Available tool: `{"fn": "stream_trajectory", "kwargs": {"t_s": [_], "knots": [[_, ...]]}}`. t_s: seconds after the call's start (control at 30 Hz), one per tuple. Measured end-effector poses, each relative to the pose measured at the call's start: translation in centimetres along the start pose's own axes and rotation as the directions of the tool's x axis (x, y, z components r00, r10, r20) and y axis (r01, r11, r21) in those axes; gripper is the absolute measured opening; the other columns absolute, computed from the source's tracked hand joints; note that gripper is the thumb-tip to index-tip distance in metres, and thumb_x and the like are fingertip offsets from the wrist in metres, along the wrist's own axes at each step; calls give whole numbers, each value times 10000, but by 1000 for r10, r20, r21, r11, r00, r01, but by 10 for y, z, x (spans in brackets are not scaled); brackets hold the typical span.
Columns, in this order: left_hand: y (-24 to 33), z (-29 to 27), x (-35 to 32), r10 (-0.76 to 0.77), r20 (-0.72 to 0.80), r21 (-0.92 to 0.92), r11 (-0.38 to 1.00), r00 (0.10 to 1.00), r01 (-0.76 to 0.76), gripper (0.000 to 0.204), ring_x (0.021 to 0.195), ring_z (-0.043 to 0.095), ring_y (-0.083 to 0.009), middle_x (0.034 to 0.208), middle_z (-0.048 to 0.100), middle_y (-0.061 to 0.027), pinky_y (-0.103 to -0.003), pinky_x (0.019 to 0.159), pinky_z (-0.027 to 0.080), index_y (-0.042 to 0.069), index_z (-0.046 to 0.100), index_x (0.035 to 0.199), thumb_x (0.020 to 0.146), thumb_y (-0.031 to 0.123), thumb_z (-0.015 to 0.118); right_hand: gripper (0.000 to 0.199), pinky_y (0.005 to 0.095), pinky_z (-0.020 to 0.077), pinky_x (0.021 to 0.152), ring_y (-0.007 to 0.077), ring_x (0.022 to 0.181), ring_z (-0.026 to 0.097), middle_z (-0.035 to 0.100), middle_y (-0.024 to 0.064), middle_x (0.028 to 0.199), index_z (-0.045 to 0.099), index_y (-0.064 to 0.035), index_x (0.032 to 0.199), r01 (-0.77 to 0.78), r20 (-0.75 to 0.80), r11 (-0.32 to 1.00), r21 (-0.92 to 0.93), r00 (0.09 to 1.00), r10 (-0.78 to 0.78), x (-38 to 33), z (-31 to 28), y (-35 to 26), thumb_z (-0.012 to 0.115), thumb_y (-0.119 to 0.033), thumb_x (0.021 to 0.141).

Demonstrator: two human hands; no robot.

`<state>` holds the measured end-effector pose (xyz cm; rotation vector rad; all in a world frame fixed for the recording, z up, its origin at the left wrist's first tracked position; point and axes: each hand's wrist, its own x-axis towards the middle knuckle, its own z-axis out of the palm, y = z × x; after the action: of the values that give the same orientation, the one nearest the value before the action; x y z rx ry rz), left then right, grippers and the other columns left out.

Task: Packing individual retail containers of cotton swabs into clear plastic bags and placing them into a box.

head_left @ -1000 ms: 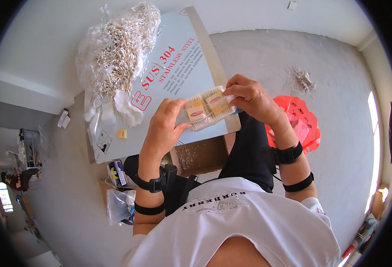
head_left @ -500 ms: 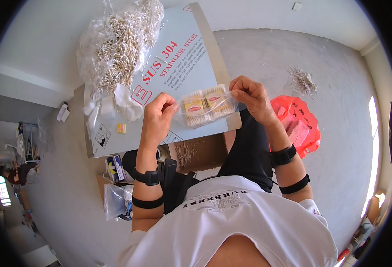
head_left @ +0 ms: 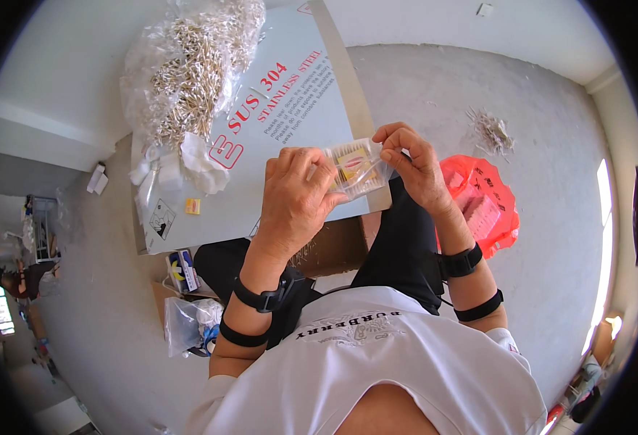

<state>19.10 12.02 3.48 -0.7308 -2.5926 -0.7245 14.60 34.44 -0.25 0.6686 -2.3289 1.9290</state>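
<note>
Small clear packet of cotton swabs [head_left: 353, 168]: pinched at its left end by the left hand [head_left: 297, 196] and at its right end by the right hand [head_left: 413, 161], now drawn closer together than a moment ago, packet bunched between them above the lap. Beneath: pale printed cardboard sheet [head_left: 290, 109] bearing a large clear bag of loose swabs [head_left: 188, 65], far left. Grey concrete floor [head_left: 536, 94], red plastic bag [head_left: 482, 203] right.

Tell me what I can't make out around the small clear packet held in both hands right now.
Head view only:
- Clear packet: its left part is hidden behind the left hand; the contents are too small to identify.
- Right hand: fingertips pinch the packet's right edge, covering that edge.
- Red bag: partly hidden by the right forearm; contents unclear.
- Big clear bag of pale sticks: top cut off by the picture's edge.
</note>
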Motion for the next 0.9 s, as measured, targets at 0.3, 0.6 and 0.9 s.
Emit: {"fn": "stream_trajectory", "kwargs": {"t_s": [0.3, 0.6, 0.9], "knots": [[0, 6, 1, 73, -85, 30, 997, 994, -70, 263, 965, 572, -263, 1003, 629, -51, -396, 809, 432, 48, 669, 837, 610, 71, 800, 154, 446, 364, 1011, 294, 1174, 508, 595, 105, 1213, 683, -52, 846, 465, 296, 722, -513, 885, -360, 16, -6, -53, 720, -121, 714], [-9, 23, 3, -33, -126, -82, 996, 992, 23, 173, 849, 589, -304, 908, 626, -96, -389, 714, 477, -2, 618, 792, 661, -37, 724, 77, 378, 451, 856, 270, 935, 569, 603, 82, 925, 591, -21, 774, 527, 416, 577, -624, 849, -326, 24, 18, -25, 607, -20, 699], [-14, 36, 15, 128, 17, -119, 985, 992, -125, 186, 813, 529, -329, 814, 537, -114, -421, 719, 450, -2, 517, 784, 683, -76, 654, 197, 369, 449, 752, 282, 845, 551, 546, 92, 832, 534, -38, 831, 393, 386, 731, -559, 903, -190, 14, 11, -16, 638, 8, 669]]}}
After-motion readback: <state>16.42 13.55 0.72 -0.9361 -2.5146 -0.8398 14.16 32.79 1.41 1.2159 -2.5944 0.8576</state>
